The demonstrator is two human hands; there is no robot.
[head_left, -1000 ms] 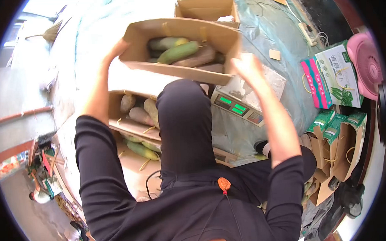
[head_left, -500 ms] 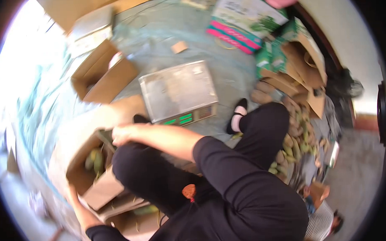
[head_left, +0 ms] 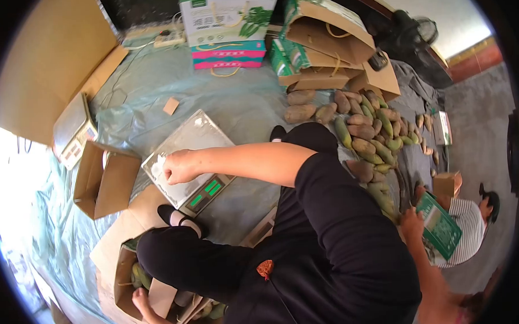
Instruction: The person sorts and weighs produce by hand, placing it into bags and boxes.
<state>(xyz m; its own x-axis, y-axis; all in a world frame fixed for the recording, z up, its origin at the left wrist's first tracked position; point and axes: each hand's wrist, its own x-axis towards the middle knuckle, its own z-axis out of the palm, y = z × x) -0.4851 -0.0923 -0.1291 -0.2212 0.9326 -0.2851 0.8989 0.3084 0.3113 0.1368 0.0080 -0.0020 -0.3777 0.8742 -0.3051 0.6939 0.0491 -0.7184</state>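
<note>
My right hand (head_left: 182, 166) is curled closed over the metal plate of a digital scale (head_left: 193, 133) with green lit digits; whatever its fingers hold, if anything, is hidden. Low on the left, my left hand (head_left: 141, 300) grips the edge of an open cardboard carton (head_left: 124, 275). Inside that carton lie several oblong green fruits or vegetables (head_left: 140, 276). My bent knee covers part of the carton. Beside it, a second carton or bag (head_left: 190, 309) holds more green produce.
Brown and green oblong produce (head_left: 372, 129) is heaped at right, near open paper gift bags (head_left: 329, 34). Printed boxes (head_left: 226, 20) stand behind. An open carton (head_left: 103, 179) and second scale (head_left: 74, 131) are left. Someone's hand (head_left: 411, 225) holds a green package (head_left: 442, 227); a striped-shirt person (head_left: 465, 229) is beyond.
My right hand has left the carton's rim and moved up over the scale. My left hand has shifted along the carton's edge. The view has turned toward the right, showing more of the heap.
</note>
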